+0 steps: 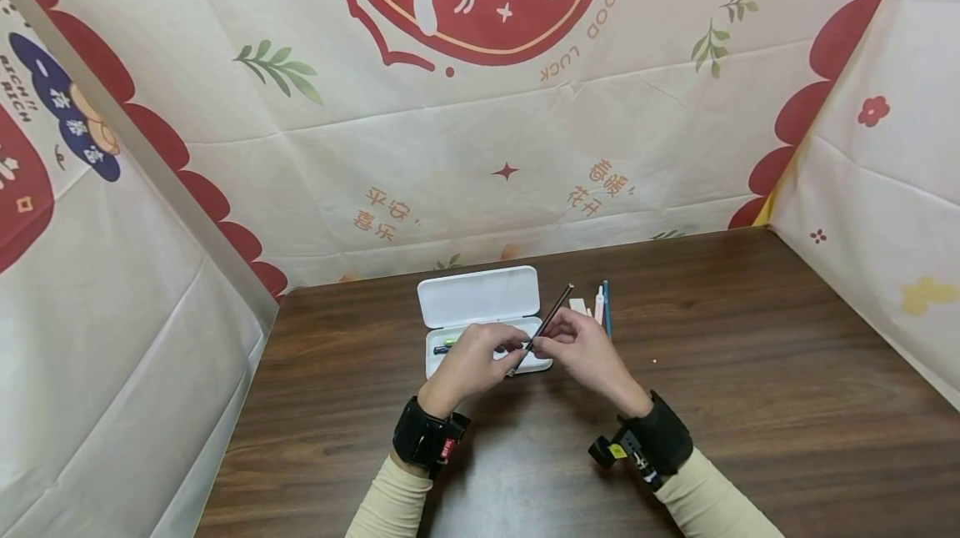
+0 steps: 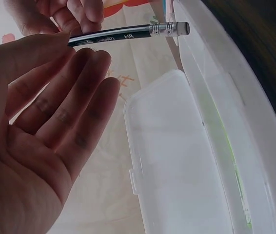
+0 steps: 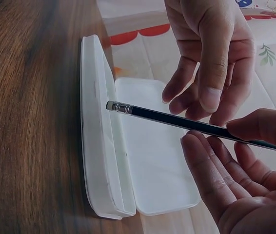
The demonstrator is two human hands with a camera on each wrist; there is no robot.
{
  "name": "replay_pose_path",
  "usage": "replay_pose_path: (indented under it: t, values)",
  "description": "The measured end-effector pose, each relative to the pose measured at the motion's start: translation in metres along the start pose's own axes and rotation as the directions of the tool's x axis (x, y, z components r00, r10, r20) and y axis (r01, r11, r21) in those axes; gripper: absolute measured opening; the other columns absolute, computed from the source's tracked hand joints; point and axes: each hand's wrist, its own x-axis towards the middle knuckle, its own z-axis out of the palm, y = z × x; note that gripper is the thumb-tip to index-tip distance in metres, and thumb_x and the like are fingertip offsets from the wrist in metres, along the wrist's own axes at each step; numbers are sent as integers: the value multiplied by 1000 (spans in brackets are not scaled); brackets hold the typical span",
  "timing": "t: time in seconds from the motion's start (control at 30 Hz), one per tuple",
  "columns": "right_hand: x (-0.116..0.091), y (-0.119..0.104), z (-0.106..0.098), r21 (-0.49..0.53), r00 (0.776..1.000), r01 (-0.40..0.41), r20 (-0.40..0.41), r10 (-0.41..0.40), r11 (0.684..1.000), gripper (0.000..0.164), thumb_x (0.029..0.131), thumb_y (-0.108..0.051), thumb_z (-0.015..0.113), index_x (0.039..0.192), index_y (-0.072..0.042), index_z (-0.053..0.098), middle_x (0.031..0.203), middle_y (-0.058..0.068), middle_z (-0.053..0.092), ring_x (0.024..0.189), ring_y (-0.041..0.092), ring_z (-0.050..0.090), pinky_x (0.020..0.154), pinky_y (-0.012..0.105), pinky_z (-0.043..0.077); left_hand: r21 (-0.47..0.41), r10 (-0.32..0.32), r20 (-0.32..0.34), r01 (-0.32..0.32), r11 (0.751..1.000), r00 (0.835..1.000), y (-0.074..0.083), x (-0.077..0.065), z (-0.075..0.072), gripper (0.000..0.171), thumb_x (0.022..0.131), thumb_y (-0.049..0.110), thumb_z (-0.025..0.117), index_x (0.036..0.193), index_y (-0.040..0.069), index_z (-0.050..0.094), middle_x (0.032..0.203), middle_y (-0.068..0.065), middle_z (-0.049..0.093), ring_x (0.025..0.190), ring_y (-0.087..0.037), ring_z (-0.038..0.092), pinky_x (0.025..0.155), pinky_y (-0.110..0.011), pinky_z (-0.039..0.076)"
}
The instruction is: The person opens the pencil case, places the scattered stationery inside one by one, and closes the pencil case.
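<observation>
A dark pencil with a metal band and pale eraser [image 1: 557,308] slants over the front of an open white pencil case [image 1: 478,296]. My right hand [image 1: 588,354] pinches the pencil [image 3: 177,120] between thumb and fingers. Close beside its shaft is my left hand [image 1: 480,359], fingers loosely bent, thumb tip overlapping the pencil [image 2: 123,35] in the left wrist view. The eraser end points toward the case's near edge. Inside the case lie a green pen [image 1: 450,342] and a dark pen [image 1: 441,350], partly hidden by the left hand.
Right of the case are a white block [image 1: 577,305], a white pen [image 1: 599,303] and a blue pencil [image 1: 607,309]. A tiny white speck [image 1: 654,361] lies on the brown wooden table [image 1: 735,338]. Printed cloth [image 1: 465,129] hangs behind and at both sides.
</observation>
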Motion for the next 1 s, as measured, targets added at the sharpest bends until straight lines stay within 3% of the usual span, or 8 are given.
replay_pose_path:
  t: [0.47, 0.73, 1.0]
  values:
    - [-2, 0, 3, 32, 998, -55, 9, 55, 998, 21, 91, -5, 69, 107, 4, 59, 100, 17, 70, 93, 25, 73, 81, 41, 58, -1, 7, -49, -7, 1000, 999, 0, 0, 1, 10, 90, 9, 72, 100, 8, 75, 94, -2, 75, 81, -7, 68, 74, -22, 55]
    - [0, 0, 5, 58, 999, -41, 26, 40, 997, 20, 91, -5, 69, 107, 4, 61, 101, 17, 70, 94, 23, 73, 77, 30, 59, -41, 14, -53, -16, 999, 998, -1, 1, 3, 11, 90, 6, 71, 100, 7, 74, 93, -3, 75, 78, -8, 68, 72, -24, 57]
    - [0, -1, 4, 57, 998, -53, 27, 52, 997, 19, 92, -6, 69, 107, 1, 61, 102, 15, 71, 94, 23, 73, 78, 30, 58, -71, 17, -51, -20, 997, 999, 0, 1, 3, 12, 90, 5, 71, 102, 5, 73, 95, -5, 74, 80, -10, 69, 73, -26, 58]
